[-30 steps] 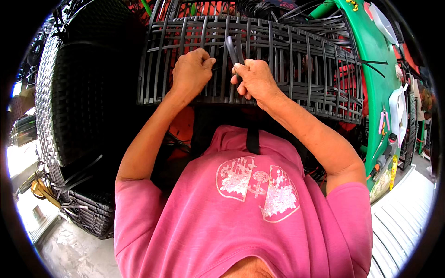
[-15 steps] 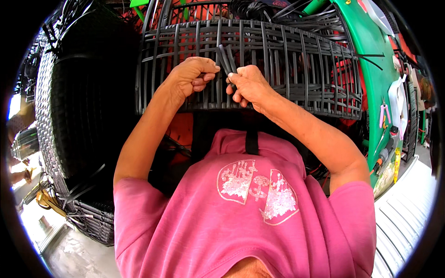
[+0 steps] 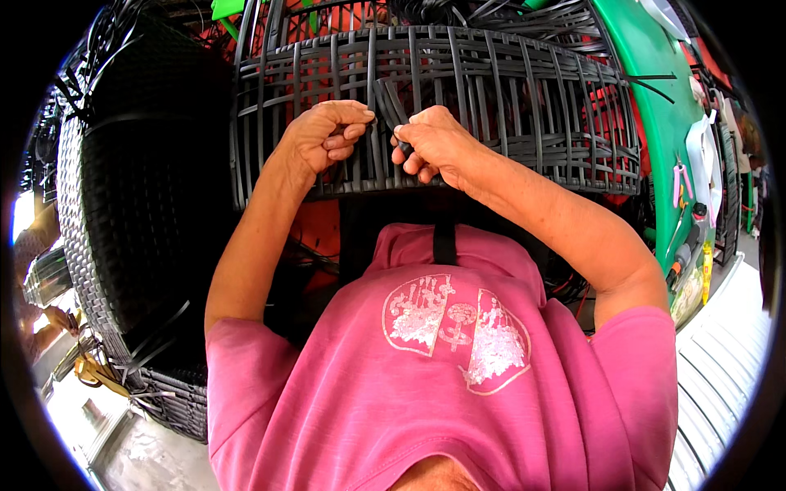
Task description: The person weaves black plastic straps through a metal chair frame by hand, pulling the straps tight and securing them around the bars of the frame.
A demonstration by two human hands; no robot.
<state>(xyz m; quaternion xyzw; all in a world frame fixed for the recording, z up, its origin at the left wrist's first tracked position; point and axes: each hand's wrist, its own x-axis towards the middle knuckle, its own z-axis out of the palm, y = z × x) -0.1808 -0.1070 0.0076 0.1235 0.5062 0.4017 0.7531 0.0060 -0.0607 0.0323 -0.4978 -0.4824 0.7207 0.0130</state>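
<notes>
A black open-weave wicker panel [image 3: 499,90] of upright and crosswise strips stands in front of me. My left hand [image 3: 332,135] is closed at its face, thumb and forefinger pinched beside an upright black strip [image 3: 371,65]. Whatever lies between those fingertips is too small to make out. Just to its right, my right hand [image 3: 434,143] is closed around a dark two-pronged thing [image 3: 391,102]. Its prongs point up and to the left, and a dark end shows beneath my fingers. The grip hides whether it is a tool or stiff strips.
A tightly woven black wicker piece [image 3: 74,188] rises on the left. To the right, a green surface [image 3: 647,98] carries pink-handled snips [image 3: 679,184] and other tools. Loose black strips [image 3: 557,37] lie behind the panel. White ridged sheeting [image 3: 720,352] lies lower right.
Both hands and the panel sit slightly farther left in view. The two-pronged thing has turned a little, its prongs now closer together. Both hands stay closed.
</notes>
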